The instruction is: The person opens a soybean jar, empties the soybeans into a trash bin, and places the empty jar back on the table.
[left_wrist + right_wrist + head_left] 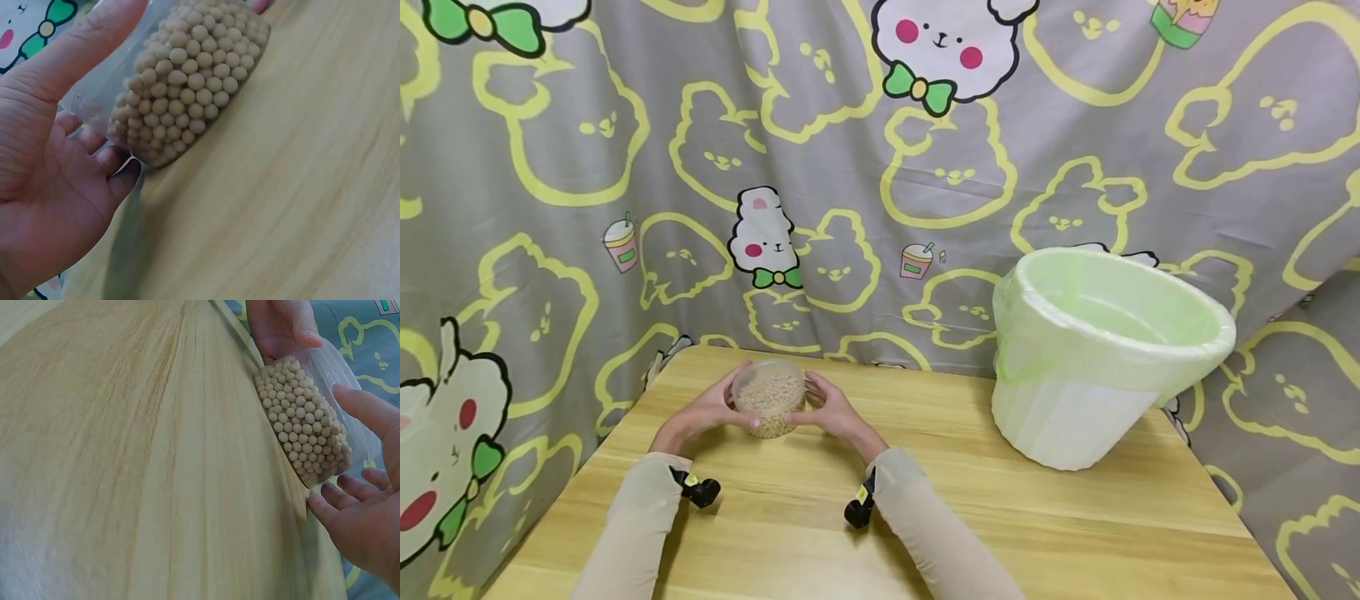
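A round, clear plastic tub (770, 398) with a translucent lid is about half full of small beige balls (187, 81) that look like dried soybeans. Both hands hold it, one at each side, over the far left part of the table. My left hand (718, 405) has its thumb along the near side and its fingers curled behind and beneath. On the opposite side my right hand (832, 408) grips in the same way, its thumb (362, 406) on the wall near the lid. In the right wrist view the tub's base is close over the wood.
A tall white bin (1075, 400) with a pale green liner bag stands at the table's back right. The wooden table (790, 533) ends against a grey curtain (842, 175) with cartoon prints at the back and sides. Black wrist cameras (700, 490) sit below both wrists.
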`<move>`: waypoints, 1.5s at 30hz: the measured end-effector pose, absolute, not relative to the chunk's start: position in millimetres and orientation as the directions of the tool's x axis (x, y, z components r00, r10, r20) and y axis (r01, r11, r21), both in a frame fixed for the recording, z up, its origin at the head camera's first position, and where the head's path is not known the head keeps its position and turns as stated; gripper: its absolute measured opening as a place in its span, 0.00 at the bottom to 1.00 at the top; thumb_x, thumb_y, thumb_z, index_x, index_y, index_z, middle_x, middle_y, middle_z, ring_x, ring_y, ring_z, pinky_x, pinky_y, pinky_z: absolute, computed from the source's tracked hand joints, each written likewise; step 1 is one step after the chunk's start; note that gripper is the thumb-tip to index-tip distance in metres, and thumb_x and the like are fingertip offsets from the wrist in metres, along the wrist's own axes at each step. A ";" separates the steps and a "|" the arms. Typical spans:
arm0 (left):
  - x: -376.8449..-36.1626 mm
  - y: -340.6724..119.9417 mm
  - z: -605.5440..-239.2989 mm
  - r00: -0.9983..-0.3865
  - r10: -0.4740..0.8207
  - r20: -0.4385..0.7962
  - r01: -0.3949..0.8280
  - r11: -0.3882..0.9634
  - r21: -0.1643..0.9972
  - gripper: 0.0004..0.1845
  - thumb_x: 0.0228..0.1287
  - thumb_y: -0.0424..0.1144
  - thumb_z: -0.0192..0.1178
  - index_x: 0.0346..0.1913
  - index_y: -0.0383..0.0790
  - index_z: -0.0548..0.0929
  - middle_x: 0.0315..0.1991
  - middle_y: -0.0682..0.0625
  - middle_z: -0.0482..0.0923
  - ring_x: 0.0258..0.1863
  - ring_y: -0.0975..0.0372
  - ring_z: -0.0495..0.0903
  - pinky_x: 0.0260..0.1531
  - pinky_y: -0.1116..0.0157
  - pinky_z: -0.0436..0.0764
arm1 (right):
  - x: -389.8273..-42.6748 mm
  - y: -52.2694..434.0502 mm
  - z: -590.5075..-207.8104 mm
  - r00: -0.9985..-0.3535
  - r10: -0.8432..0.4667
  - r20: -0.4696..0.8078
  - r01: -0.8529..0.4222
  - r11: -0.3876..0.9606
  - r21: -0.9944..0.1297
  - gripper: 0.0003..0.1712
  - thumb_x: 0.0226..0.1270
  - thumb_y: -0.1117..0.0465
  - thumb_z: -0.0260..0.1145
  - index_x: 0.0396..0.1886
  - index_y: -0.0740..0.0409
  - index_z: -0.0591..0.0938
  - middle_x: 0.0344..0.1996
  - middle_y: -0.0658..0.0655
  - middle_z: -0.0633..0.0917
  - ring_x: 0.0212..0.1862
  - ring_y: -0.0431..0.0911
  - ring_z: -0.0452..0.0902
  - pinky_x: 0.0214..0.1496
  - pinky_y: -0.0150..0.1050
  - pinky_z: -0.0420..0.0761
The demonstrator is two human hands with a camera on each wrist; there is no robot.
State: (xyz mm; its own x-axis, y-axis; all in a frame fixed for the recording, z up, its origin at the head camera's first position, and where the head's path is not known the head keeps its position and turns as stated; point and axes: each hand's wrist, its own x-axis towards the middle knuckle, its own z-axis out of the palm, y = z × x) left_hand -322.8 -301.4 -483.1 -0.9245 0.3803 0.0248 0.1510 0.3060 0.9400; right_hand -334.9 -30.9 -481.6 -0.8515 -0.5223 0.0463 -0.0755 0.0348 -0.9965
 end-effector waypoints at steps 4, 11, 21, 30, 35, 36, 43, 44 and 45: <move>-323.2 -299.6 -485.3 -0.924 0.381 0.031 0.152 0.292 0.944 0.65 0.51 0.31 0.78 0.83 0.37 0.40 0.81 0.31 0.40 0.78 0.35 0.46 0.76 0.35 0.47 | -335.4 -32.2 -480.7 -0.852 -0.522 0.051 -0.079 0.032 -0.996 0.46 0.62 0.70 0.74 0.78 0.58 0.64 0.75 0.59 0.69 0.77 0.57 0.63 0.79 0.48 0.64; -323.1 -293.5 -486.0 -0.927 0.372 0.038 0.161 0.307 0.938 0.65 0.50 0.31 0.79 0.82 0.36 0.43 0.80 0.30 0.47 0.78 0.35 0.49 0.76 0.36 0.50 | -335.7 -31.8 -480.2 -0.871 -0.491 0.021 -0.071 0.083 -0.994 0.45 0.61 0.70 0.75 0.76 0.60 0.67 0.74 0.61 0.71 0.76 0.57 0.65 0.77 0.48 0.68; -323.5 -285.0 -485.4 -0.952 0.301 0.057 0.155 0.312 0.937 0.62 0.48 0.33 0.80 0.82 0.39 0.49 0.79 0.32 0.53 0.77 0.37 0.55 0.74 0.39 0.56 | -335.9 -24.6 -475.7 -0.881 -0.470 0.051 -0.107 0.094 -0.990 0.45 0.60 0.69 0.76 0.76 0.59 0.68 0.74 0.60 0.72 0.75 0.54 0.68 0.74 0.44 0.72; -328.8 -254.0 -451.7 -0.963 0.243 0.116 0.189 0.302 0.934 0.59 0.45 0.37 0.82 0.79 0.43 0.58 0.75 0.38 0.64 0.74 0.44 0.63 0.75 0.42 0.60 | -342.4 6.4 -453.5 -0.876 -0.445 0.188 -0.240 0.063 -0.969 0.44 0.60 0.66 0.77 0.75 0.54 0.71 0.73 0.57 0.74 0.74 0.51 0.69 0.77 0.48 0.68; -325.6 -225.3 -430.1 -0.941 0.264 0.212 0.276 0.233 0.933 0.58 0.46 0.32 0.81 0.79 0.41 0.57 0.75 0.38 0.63 0.75 0.42 0.61 0.75 0.39 0.59 | -338.9 34.1 -436.5 -0.867 -0.428 0.256 -0.298 0.033 -0.954 0.45 0.59 0.64 0.78 0.76 0.51 0.70 0.74 0.54 0.73 0.75 0.48 0.67 0.77 0.44 0.68; -325.1 -218.9 -426.2 -0.935 0.271 0.229 0.291 0.213 0.933 0.58 0.46 0.31 0.81 0.79 0.42 0.57 0.74 0.38 0.62 0.75 0.43 0.61 0.76 0.39 0.58 | -337.5 40.3 -432.3 -0.864 -0.424 0.271 -0.310 0.023 -0.951 0.46 0.58 0.65 0.78 0.76 0.51 0.70 0.74 0.54 0.73 0.75 0.48 0.67 0.77 0.44 0.68; -324.0 -167.6 -400.4 -0.885 0.333 0.324 0.365 0.066 0.929 0.58 0.46 0.26 0.80 0.79 0.47 0.57 0.74 0.42 0.61 0.74 0.47 0.62 0.75 0.45 0.61 | -325.7 87.2 -405.6 -0.843 -0.368 0.391 -0.409 -0.033 -0.912 0.46 0.55 0.69 0.79 0.75 0.54 0.72 0.71 0.57 0.76 0.73 0.50 0.71 0.75 0.41 0.70; -323.1 -160.4 -396.8 -0.880 0.338 0.333 0.369 0.048 0.928 0.58 0.46 0.26 0.79 0.79 0.48 0.57 0.73 0.42 0.61 0.73 0.48 0.63 0.74 0.48 0.64 | -323.9 93.6 -402.0 -0.844 -0.360 0.398 -0.413 -0.037 -0.910 0.46 0.54 0.69 0.80 0.74 0.54 0.72 0.71 0.57 0.76 0.73 0.50 0.71 0.75 0.39 0.71; -322.2 -153.5 -393.2 -0.876 0.343 0.340 0.373 0.033 0.927 0.58 0.46 0.27 0.80 0.79 0.50 0.57 0.73 0.42 0.61 0.72 0.48 0.64 0.72 0.51 0.68 | -321.5 99.9 -398.0 -0.846 -0.351 0.402 -0.417 -0.037 -0.908 0.46 0.54 0.69 0.80 0.74 0.54 0.72 0.71 0.57 0.76 0.73 0.50 0.72 0.74 0.38 0.71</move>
